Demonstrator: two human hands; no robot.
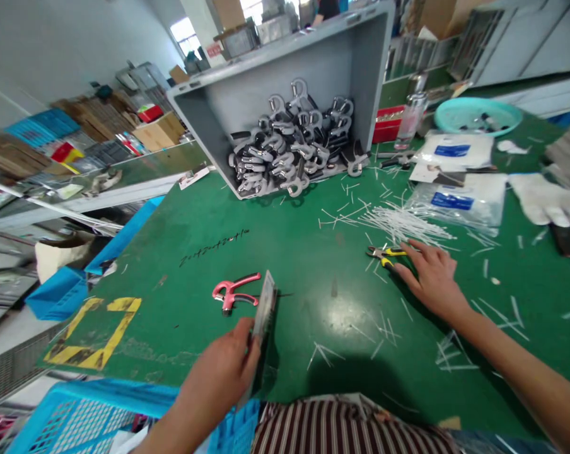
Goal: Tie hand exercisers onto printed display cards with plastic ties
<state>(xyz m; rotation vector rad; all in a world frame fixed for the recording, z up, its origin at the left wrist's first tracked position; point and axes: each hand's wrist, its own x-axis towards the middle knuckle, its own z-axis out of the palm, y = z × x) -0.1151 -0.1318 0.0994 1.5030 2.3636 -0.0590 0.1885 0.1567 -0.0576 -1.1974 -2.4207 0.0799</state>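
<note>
My left hand (226,359) pinches a thin flat card (265,299) that stands nearly edge-on above the table's front; what is on its face cannot be seen. Left of the card lies a pink hand grip strengthener (228,293) with dark handle pads. On the right, my right hand (431,274) has thumb and fingers around the yellow handles of small cutting pliers (384,254), whose jaws point left. Just beyond the pliers is a loose pile of white cable ties (403,222).
A grey bin (285,53) tipped toward me holds many grey hand grips. Back right are a teal plate (478,113), a clear bottle (412,116), plastic bags (455,151) and a white glove (550,197). Tie scraps litter the green table (313,233). A blue basket (77,416) sits front left.
</note>
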